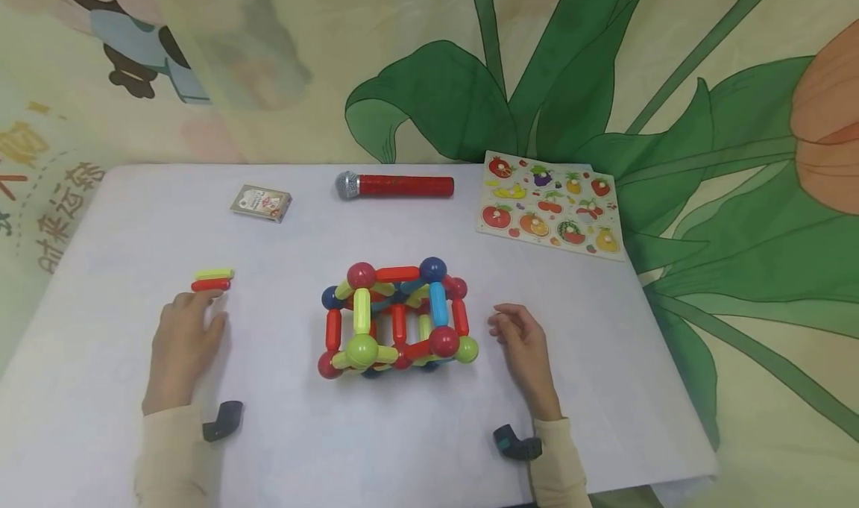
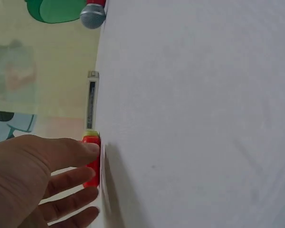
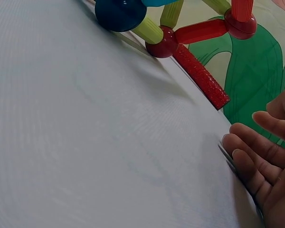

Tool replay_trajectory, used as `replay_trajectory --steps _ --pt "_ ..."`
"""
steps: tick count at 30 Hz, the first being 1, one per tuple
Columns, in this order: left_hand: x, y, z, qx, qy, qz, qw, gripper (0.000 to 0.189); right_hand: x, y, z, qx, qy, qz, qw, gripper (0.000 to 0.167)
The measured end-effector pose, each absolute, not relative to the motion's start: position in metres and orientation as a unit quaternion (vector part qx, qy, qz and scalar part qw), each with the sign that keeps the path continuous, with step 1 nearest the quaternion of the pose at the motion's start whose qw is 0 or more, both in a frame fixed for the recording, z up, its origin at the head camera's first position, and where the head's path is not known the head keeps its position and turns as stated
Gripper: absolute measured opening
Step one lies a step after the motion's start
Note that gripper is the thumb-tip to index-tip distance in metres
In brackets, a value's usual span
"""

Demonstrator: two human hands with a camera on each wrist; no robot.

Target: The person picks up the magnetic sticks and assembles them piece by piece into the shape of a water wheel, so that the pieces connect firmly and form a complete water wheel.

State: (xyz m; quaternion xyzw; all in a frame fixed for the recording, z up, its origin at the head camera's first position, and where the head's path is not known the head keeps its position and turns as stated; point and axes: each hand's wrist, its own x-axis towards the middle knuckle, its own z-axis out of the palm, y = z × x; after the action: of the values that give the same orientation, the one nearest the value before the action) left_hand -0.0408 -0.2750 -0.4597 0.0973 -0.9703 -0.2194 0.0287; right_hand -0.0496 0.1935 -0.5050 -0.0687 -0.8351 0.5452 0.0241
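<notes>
A frame of magnetic rods and balls [image 1: 399,273] in red, yellow-green and blue stands at the middle of the table. To its left, a yellow-green rod [image 1: 214,274] and a red rod [image 1: 211,285] lie side by side. My left hand [image 1: 184,336] reaches to the red rod, its fingertips at the near side; whether they touch is unclear. In the left wrist view its thumb and fingers are spread before the red rod [image 2: 93,172]. Right of the frame, my right hand [image 1: 525,351] rests on the table with loosely bent fingers, holding nothing.
Along the back of the white table [image 1: 302,448] lie a small card box [image 1: 262,203], a red microphone [image 1: 403,186] and a fruit puzzle board [image 1: 550,206]. A patterned cloth with green leaves [image 1: 443,98] hangs behind. Dark wrist devices [image 1: 224,421] sit beside both sleeves.
</notes>
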Motion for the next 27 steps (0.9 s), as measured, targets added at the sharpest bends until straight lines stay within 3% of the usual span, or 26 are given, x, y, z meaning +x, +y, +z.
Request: replay_trajectory --steps 6,24,27 --pt "-0.052 -0.278 -0.461 0.117 -0.966 -0.223 0.058 0.044 -0.05 0.194 -0.506 -0.07 -0.836 0.544 0.027 0.019" --pt "-0.058 -0.295 -0.465 0.123 -0.972 -0.197 0.039 0.034 -0.051 0.193 -0.506 -0.064 -0.839 0.539 0.034 0.018" --pt "-0.05 -0.28 -0.455 0.083 -0.964 -0.237 0.083 0.033 -0.051 0.193 -0.506 -0.062 -0.841 0.537 0.033 0.019"
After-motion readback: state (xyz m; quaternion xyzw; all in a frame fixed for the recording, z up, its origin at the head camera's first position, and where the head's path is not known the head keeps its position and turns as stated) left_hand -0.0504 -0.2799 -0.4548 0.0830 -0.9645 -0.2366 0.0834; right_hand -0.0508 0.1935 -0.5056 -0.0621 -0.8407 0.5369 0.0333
